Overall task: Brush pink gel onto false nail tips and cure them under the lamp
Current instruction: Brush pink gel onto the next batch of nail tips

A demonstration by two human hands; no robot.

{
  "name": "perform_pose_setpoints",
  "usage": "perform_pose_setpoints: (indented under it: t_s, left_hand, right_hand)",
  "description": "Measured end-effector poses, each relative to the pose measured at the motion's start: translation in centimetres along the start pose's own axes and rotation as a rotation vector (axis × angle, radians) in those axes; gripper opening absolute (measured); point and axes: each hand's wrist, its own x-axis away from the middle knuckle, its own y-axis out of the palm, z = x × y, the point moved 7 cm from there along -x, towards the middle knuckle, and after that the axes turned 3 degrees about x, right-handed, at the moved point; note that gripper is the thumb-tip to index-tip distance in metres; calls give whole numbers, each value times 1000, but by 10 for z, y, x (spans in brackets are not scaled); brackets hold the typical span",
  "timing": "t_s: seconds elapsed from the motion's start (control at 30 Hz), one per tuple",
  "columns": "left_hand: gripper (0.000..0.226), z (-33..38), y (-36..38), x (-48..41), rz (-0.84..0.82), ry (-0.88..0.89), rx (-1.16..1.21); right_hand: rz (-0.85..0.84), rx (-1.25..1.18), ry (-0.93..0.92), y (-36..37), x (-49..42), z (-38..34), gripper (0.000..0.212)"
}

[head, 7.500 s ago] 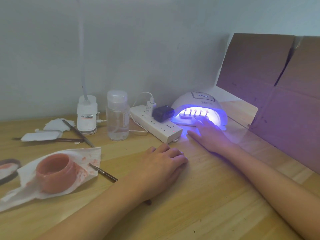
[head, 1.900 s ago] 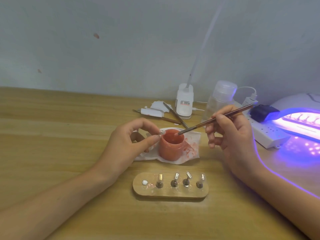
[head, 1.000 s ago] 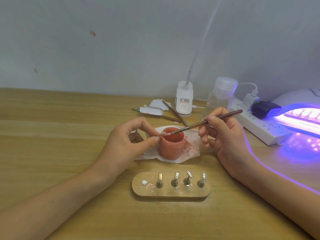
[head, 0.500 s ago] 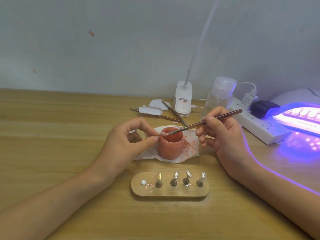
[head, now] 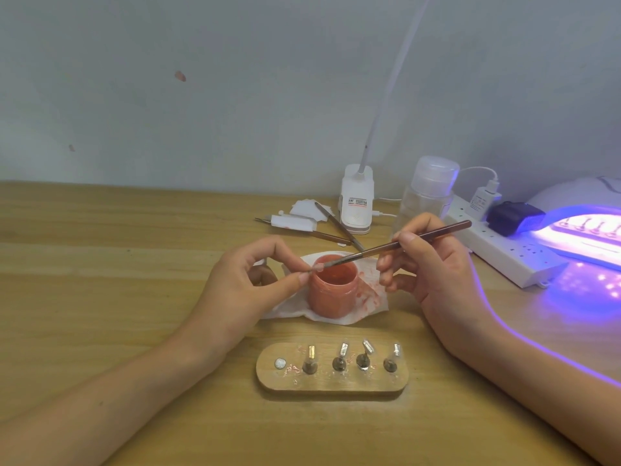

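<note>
A: What changed over the last two seconds?
B: The brush, pinched in the right hand, left the gel jar. Its bristles met the nail tip, pinched between thumb and forefinger of the left hand, just over the jar rim.
A: Meaning?
B: Coating appeared under way. Four tips waited on the wooden holder; another set sat under the lit lamp.

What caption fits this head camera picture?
Right hand strokes a brush over a nail tip pinched by the left hand.
</note>
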Motion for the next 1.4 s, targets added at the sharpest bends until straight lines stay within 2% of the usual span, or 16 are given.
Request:
perform_pose_setpoints:
  t_s: [0.1,0.27,0.4,0.53,0.7,0.83,0.97,1.13,1.3,1.4]
  left_hand:
    - [14,-1,0,0,6,-5,2]
    - [14,0,1,-1,0,4,-11]
    - [15,0,1,-1,-10,17,-9]
    - [13,0,1,-2,-7,22,-11]
    - [12,1,1,-1,-5,25,-16]
    - [12,1,1,0,-8,23,-15]
    - [11,1,1,0,-11,22,-19]
    - [14,-1,1,-1,-13,27,-21]
    - [12,-1,1,-2,-14,34,-22]
    - [14,-2,1,-2,-15,32,-31]
  right_hand:
    - [51,0,19,-6,-1,3,18]
    - [-3,-3,5,0,0,1,15]
    - [51,-18,33,-6,-1,4,18]
    - [-19,-30,2,1,0,1,13]
    - [31,-35,27,-5,-1,4,17]
    - [-32,-17,-6,1,1,1,10]
    - [29,-13,13,-4,-1,3,12]
    - [-31,-24,-6,1,1,1,11]
    - [34,-38,18,-4,0,3,16]
    - [-23,-43,-6,1,1,-1,10]
